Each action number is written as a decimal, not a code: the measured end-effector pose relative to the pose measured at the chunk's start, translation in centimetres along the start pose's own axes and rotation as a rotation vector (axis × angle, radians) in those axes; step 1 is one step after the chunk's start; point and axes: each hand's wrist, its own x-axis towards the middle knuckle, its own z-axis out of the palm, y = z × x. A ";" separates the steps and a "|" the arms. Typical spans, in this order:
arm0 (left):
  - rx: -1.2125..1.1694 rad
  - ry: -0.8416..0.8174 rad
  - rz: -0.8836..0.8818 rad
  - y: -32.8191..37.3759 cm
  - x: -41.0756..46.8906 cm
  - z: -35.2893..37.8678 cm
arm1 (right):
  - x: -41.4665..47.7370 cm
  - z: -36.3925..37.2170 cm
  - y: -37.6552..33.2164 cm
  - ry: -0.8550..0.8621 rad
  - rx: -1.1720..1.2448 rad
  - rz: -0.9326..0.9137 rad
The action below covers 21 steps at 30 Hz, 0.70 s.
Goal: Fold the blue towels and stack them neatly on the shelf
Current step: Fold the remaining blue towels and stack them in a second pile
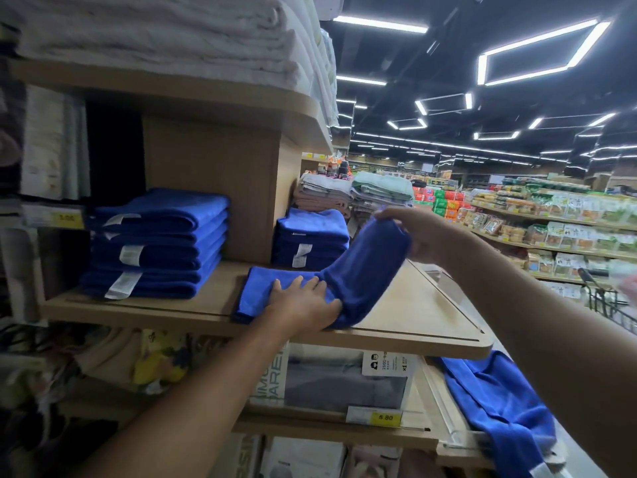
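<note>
A blue towel (358, 270) lies half on the wooden shelf (413, 319). My left hand (303, 301) presses flat on its left part, fingers straight. My right hand (417, 232) grips the towel's other end and holds it lifted above the shelf. A stack of folded blue towels (158, 243) with white labels sits at the shelf's left. A second, smaller folded blue stack (310, 239) stands behind the towel by the wooden divider. Another unfolded blue towel (496, 401) hangs over the lower shelf at the right.
White towels (165, 32) are piled on the shelf above. Boxed goods (344, 377) and a yellow price tag (384, 417) sit on the lower shelf. Grey and green towel stacks (351, 194) lie further back. Grocery shelves (551, 229) line the aisle at right.
</note>
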 end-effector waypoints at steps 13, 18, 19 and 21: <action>-1.045 0.533 -0.097 -8.0 -1.2 -3.5 | 2.2 12.4 0.5 -0.087 -0.690 -0.259; -1.590 0.404 -0.267 -10.4 -0.9 -2.8 | 3.7 17.0 3.9 -0.196 -0.826 -0.236; -1.631 0.406 -0.276 -10.6 -0.8 -2.9 | 3.8 17.7 4.8 -0.245 -0.821 -0.245; -1.636 0.413 -0.263 -10.8 -0.7 -2.8 | 4.1 18.6 6.3 -0.323 -0.831 -0.252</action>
